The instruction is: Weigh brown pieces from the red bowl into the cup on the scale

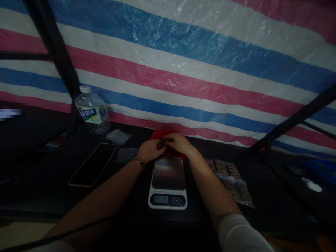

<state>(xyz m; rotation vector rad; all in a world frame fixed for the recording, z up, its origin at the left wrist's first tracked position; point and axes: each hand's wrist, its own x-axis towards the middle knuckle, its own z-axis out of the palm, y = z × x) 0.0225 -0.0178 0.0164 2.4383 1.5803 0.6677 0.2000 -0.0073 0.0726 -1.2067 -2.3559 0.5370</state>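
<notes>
Hands in the red container [168, 133], both of them, behind the scale [169, 175]. Left hand [151, 150] and right hand [179, 142] are part curled, fingertips close together over the dark stuff [162, 144]. Some of it shows between the fingers; can't tell which hand has hold of it, or how firmly. Too dim to tell if the container is a bag or a bowl.

Dark stuff is in the container, near the bench [47, 192] back edge, by the striped sheet [168, 71]. Scale sits in front, between the forearms, pan bare. Display is lit, but the digits are too blurred to trust.

To work it well, I'd keep fingers low inside the rim so crumbs drop back in. Light pinch should do; squeezing probably breaks it up. Wrists and the left bracelets [139, 161] sit close to the pan, so keep them off it: any contact would skew a reading. Watch the container's near edge too, it's right up against or over the scale's far end; can't tell which.

Right forearm passes just beside the filled packets [232, 175]; elbow in. Clear bags [118, 136], phone [93, 164] and bottle [91, 112] are off left, out of the way.
</notes>
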